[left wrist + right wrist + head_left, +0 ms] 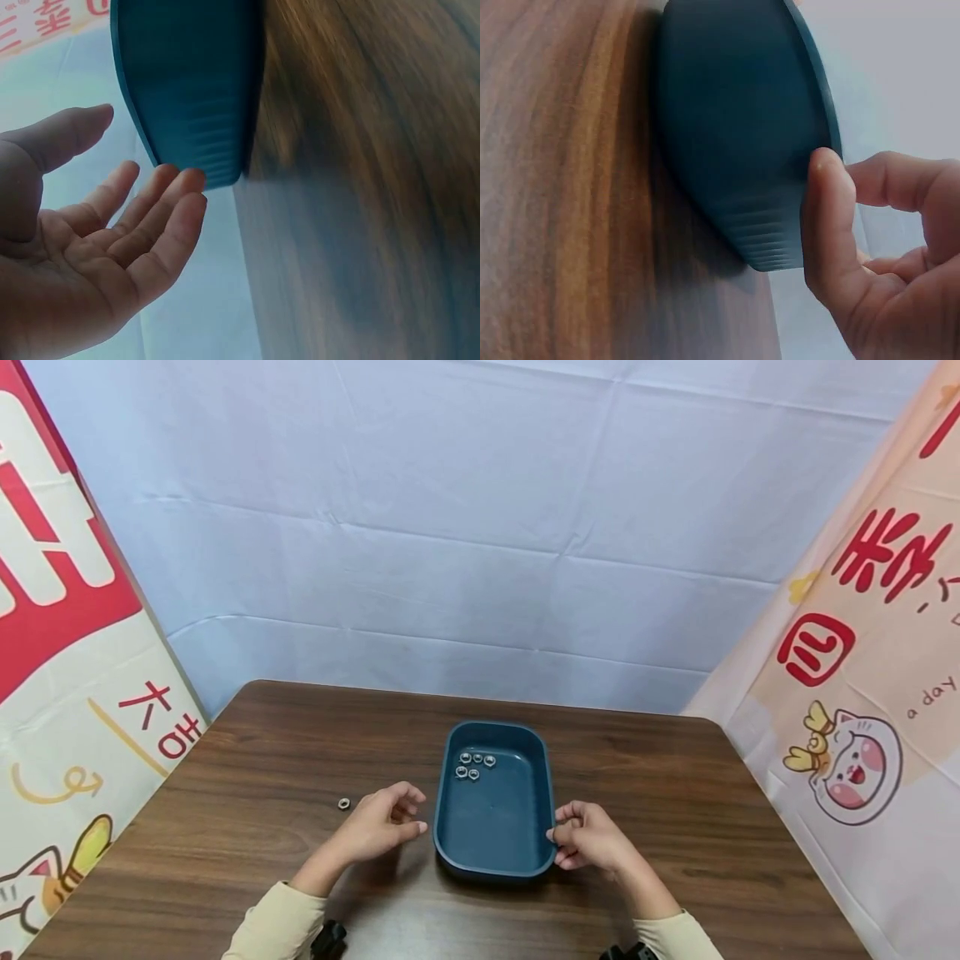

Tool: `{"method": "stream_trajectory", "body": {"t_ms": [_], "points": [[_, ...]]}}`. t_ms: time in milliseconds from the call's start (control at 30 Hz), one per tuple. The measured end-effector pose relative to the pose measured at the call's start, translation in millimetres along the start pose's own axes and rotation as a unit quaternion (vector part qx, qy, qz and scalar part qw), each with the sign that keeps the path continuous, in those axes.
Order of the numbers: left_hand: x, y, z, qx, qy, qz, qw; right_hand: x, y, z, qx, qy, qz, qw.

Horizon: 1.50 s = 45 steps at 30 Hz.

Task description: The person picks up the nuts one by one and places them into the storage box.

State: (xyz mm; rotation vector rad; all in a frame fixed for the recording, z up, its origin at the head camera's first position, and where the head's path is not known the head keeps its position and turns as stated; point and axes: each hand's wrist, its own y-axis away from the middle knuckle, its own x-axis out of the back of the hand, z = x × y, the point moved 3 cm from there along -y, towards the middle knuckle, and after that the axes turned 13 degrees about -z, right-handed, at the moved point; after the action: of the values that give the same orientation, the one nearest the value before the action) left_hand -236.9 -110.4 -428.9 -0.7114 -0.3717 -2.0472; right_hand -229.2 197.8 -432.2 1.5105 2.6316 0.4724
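A dark blue rectangular tray (491,839) stands on the table, with several metal hex nuts (474,766) near its far left corner. A single hex nut (344,804) lies on the table left of the tray. My left hand (381,822) hovers just left of the tray, fingers loosely bent, thumb apart and nothing held. In the left wrist view its fingertips (191,180) appear near the tray's outer wall (191,82). My right hand (588,839) is at the tray's right side, thumb and index finger pinching the rim (829,105).
The brown wooden table (675,802) carries the tray and the loose nut. Behind it hangs a pale cloth (450,543). Printed cloths stand at the left (97,760) and right (847,677).
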Motion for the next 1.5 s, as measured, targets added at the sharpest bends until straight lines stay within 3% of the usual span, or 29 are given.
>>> {"method": "stream_trajectory", "body": {"t_ms": [167,333,467,1000,1367,1500], "points": [[3.2,1.9,-3.7,-0.017,-0.066,-0.001,0.9977,-0.6,-0.2,2.1,0.007,-0.013,-0.002,1.000],[6.3,5.1,-8.0,-0.034,-0.163,-0.018,0.9859,-1.3,-0.8,3.6,0.010,-0.014,0.002,1.000],[11.6,7.6,-11.8,-0.029,-0.193,-0.034,0.9802,-0.9,-1.6,5.0,0.011,-0.019,0.005,1.000],[42.2,22.1,-28.9,0.019,-0.213,-0.061,0.9748,1.0,-1.5,8.3,0.016,-0.019,0.005,1.000],[61.1,28.0,-58.9,0.028,-0.147,-0.060,0.9868,0.7,-2.3,9.1,0.021,-0.013,0.009,1.000],[63.9,29.5,-71.5,0.037,-0.088,-0.060,0.9936,0.4,-2.9,9.4,0.018,-0.012,0.007,1.000]]}}
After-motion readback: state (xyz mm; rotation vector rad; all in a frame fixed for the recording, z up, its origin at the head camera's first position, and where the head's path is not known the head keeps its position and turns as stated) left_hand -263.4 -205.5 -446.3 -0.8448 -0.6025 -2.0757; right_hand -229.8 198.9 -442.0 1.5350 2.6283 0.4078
